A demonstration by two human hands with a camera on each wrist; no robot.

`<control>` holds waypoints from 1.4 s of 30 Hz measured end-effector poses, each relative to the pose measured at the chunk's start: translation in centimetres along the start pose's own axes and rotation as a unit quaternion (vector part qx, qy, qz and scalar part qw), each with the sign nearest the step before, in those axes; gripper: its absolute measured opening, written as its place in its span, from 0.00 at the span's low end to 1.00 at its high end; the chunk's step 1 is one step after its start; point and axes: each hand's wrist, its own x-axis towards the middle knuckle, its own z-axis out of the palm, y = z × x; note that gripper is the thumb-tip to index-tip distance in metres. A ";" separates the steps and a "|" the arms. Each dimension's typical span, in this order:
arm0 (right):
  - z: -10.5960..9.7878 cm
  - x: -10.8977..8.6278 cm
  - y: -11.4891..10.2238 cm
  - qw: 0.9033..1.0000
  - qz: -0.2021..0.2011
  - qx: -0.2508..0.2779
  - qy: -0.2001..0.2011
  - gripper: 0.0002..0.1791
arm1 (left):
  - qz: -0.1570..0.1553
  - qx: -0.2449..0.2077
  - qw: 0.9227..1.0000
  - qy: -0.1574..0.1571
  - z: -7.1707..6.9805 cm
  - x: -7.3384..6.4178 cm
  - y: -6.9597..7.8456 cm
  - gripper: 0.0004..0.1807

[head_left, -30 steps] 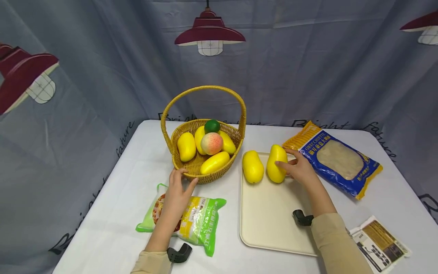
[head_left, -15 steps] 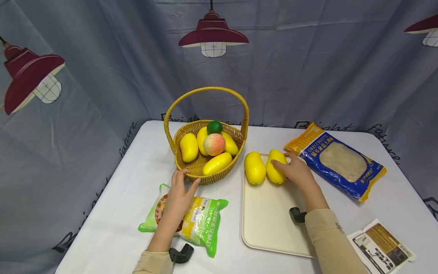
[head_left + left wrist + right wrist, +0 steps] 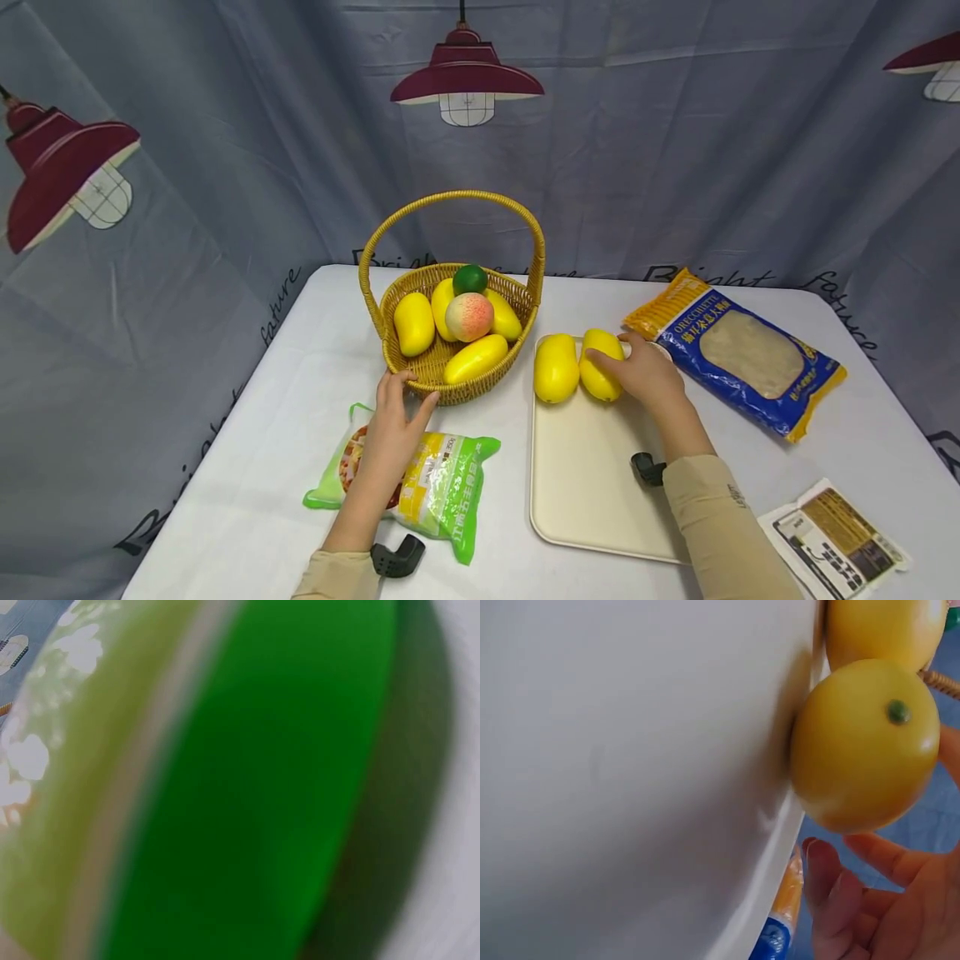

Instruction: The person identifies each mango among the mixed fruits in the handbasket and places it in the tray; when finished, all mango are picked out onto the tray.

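Note:
In the head view my left hand (image 3: 392, 435) holds the near rim of a woven basket (image 3: 480, 392), fingertips over the edge and thumb against the outer wall. Inside lie several yellow mangoes (image 3: 414, 323), a peach (image 3: 469, 317) and a green fruit (image 3: 470, 279). My right hand (image 3: 651, 379) holds a yellow mango (image 3: 598, 367) at the back of a cream tray (image 3: 585, 475), thumb and fingers around its right side. Another mango (image 3: 557, 368) lies just left of it. From the right wrist, the held mango (image 3: 866, 746) shows its green end.
A green-and-yellow food bag (image 3: 435, 479) lies under my left forearm, its green edge (image 3: 262, 780) filling the left wrist view. Beyond the tray, to the right, lies a blue-and-orange pasta bag (image 3: 738, 350). A brown-and-white packet (image 3: 836, 537) is at the front right.
My right hand has moved the held mango left and down onto the tray, close against the other mango, which has turned more upright. The left hand stays at the basket.

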 end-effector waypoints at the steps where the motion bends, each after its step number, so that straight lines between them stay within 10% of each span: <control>1: -0.1 -0.1 -0.1 1.000 -0.001 -0.001 0.004 0.59 | 0.001 0.001 1.000 0.001 0.0 0.0 0.0 0.33; 12: -1.4 -1.3 -7.4 0.986 -0.125 0.028 0.104 0.33 | 0.011 0.006 1.000 0.007 0.1 0.1 -0.1 0.32; 21: 1.9 1.2 -13.8 0.984 -0.172 0.020 0.042 0.31 | -0.004 -0.002 1.000 0.004 -0.1 0.1 -0.1 0.33; 42: 5.8 6.0 -15.5 0.980 -0.135 -0.147 0.006 0.42 | 0.011 0.013 1.000 0.017 0.4 0.2 -0.3 0.31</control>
